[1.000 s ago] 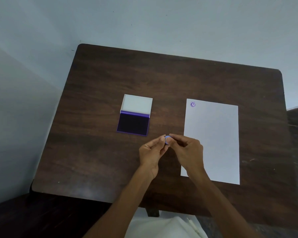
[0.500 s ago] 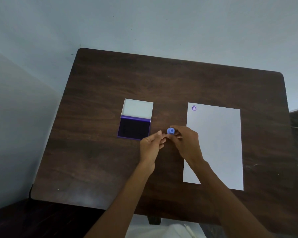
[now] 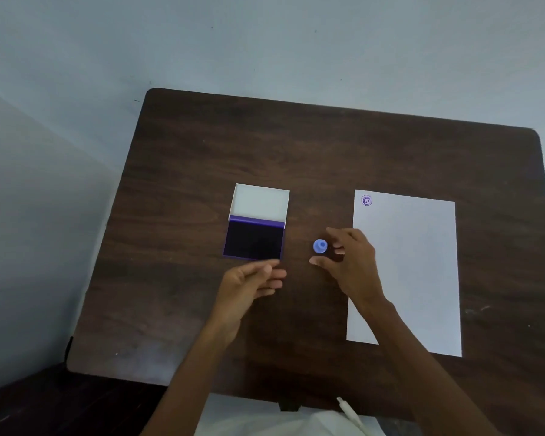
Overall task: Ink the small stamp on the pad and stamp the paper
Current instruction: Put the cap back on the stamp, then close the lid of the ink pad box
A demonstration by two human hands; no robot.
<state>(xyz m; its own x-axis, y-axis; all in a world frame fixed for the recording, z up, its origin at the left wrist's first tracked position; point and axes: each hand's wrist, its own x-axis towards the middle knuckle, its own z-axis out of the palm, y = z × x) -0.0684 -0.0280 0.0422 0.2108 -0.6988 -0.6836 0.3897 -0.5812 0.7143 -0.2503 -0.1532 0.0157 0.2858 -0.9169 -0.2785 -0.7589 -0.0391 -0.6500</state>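
Note:
A small round blue stamp (image 3: 320, 246) stands on the dark wooden table (image 3: 328, 152), between the ink pad and the paper. My right hand (image 3: 350, 262) hovers just right of it, thumb and fingers spread around it without touching. My left hand (image 3: 252, 278) floats below the pad's near edge, fingers loosely apart and holding nothing. The ink pad (image 3: 254, 239) lies open, its dark purple surface facing up and its white lid (image 3: 260, 201) folded back. A white sheet of paper (image 3: 422, 262) lies to the right, with one round purple stamp mark (image 3: 366, 200) in its far left corner.
A pale wall runs behind and to the left of the table. White cloth (image 3: 280, 420) and a thin white stick-like object (image 3: 350, 413) show at the table's near edge. My right forearm covers the paper's near left corner.
Both hands held the stamp together; now it stands on the table. My right hand has let go and spread open, and my left hand has drawn back to the left.

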